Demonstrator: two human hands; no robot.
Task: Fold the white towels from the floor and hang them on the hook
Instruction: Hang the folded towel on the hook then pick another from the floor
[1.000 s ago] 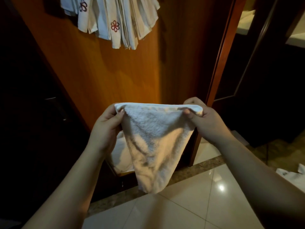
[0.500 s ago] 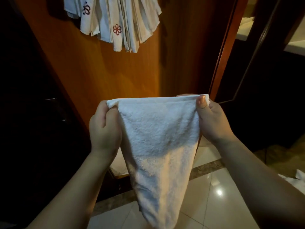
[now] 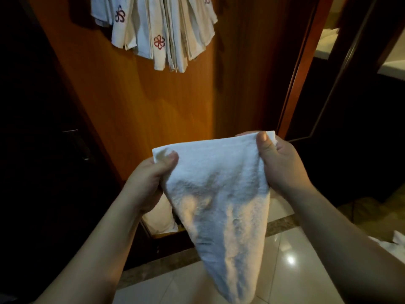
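Note:
A white towel (image 3: 217, 205) hangs in front of me in a triangle, its point down over the floor. My left hand (image 3: 146, 183) pinches its top left corner with the thumb on the near side. At the top right corner, my right hand (image 3: 282, 165) pinches the cloth, thumb up on the near face. The top edge slopes up to the right. Several folded white towels with red flower marks (image 3: 162, 29) hang bunched on the wooden wall above; the hook itself is hidden behind them.
The orange wooden panel (image 3: 153, 106) stands straight ahead, with a dark door and handle (image 3: 76, 143) at left and a dark doorway at right. More white towels (image 3: 394, 244) lie on the glossy tiled floor (image 3: 291, 266) at the right edge. Something pale (image 3: 160, 218) sits low behind the held towel.
The towel's top edge has tilted, the left corner dropping lower than the right. My left thumb now shows on the near side. The hanging towels appear lower in view.

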